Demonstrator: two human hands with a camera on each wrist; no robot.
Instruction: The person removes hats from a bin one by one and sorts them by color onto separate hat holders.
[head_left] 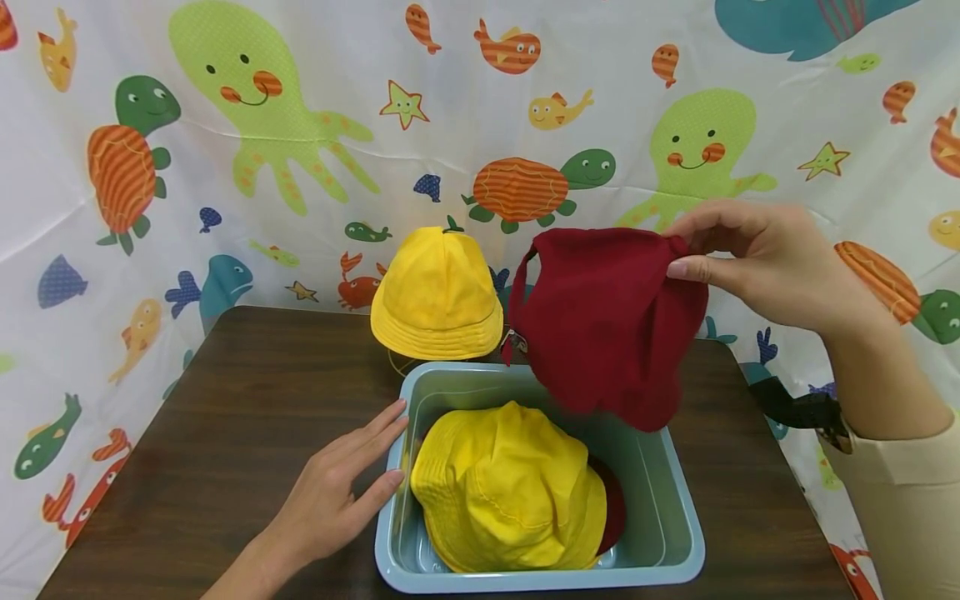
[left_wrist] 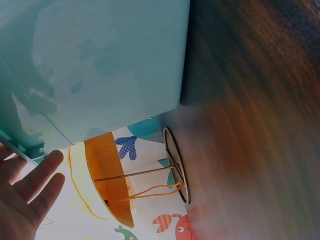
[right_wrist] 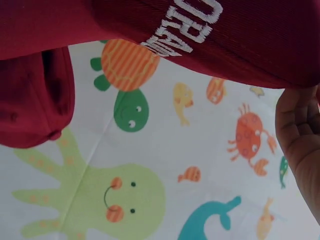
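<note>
My right hand [head_left: 772, 258] pinches a dark red baseball cap [head_left: 607, 317] by its upper right edge and holds it up above the back of a light blue plastic bin [head_left: 540, 581]. A strap with a metal buckle [head_left: 514, 339] hangs at the cap's left. White embroidered letters [right_wrist: 185, 30] show on its front in the right wrist view. Inside the bin, a yellow bucket hat [head_left: 510, 492] lies over another dark red piece [head_left: 613, 507], mostly hidden. With fingers extended, my left hand [head_left: 337, 479] rests at the bin's left rim.
Behind the bin, a second yellow hat [head_left: 438, 292] sits on a thin wire stand [left_wrist: 175, 165]. The dark wooden table [head_left: 262, 417] backs onto a white curtain [head_left: 450, 83] printed with sea animals.
</note>
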